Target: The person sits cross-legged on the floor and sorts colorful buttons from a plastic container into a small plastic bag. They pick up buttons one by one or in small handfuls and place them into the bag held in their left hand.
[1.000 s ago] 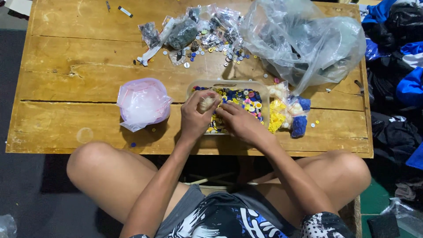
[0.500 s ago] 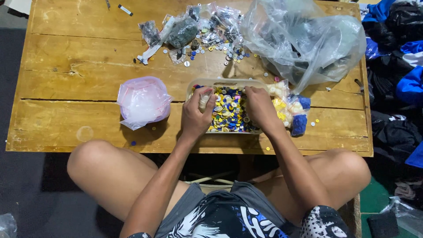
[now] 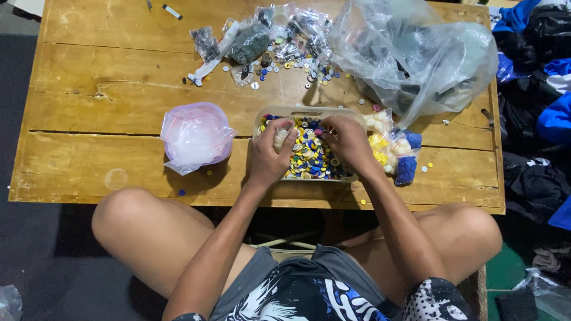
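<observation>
1. My left hand [image 3: 269, 157] is curled around a small clear bag [image 3: 281, 135] of pale buttons, fingers clenched on it, holding it just over the near-left part of the tray.
2. My right hand [image 3: 347, 142] is bent down into the tray with its fingertips bunched among the buttons. Whether they have pinched one or are only touching, I cannot tell; they are hidden under my knuckles.
3. Both hands are over the shallow beige tray [image 3: 309, 111], which is full of mixed buttons [image 3: 309, 156] in yellow, blue, white and red. Its long axis runs left to right across the table, parallel to the edge nearest me.
4. The bag's opening lies to the left of my right fingertips, close by, with a narrow strip of buttons between the hands. The right hand is the one nearer the loose buttons; the left only holds the bag.
5. Just right of the tray, touching it, are small bags of sorted buttons [image 3: 395, 151], yellow, cream and blue.
6. Left of the tray, apart from it, sits a pink-tinted plastic bag [image 3: 195, 137].
7. Farther off on the wooden table [image 3: 107, 77] are scattered buttons and small packets [image 3: 267, 44], and a big crumpled clear bag [image 3: 413, 53] at the far right.
</observation>
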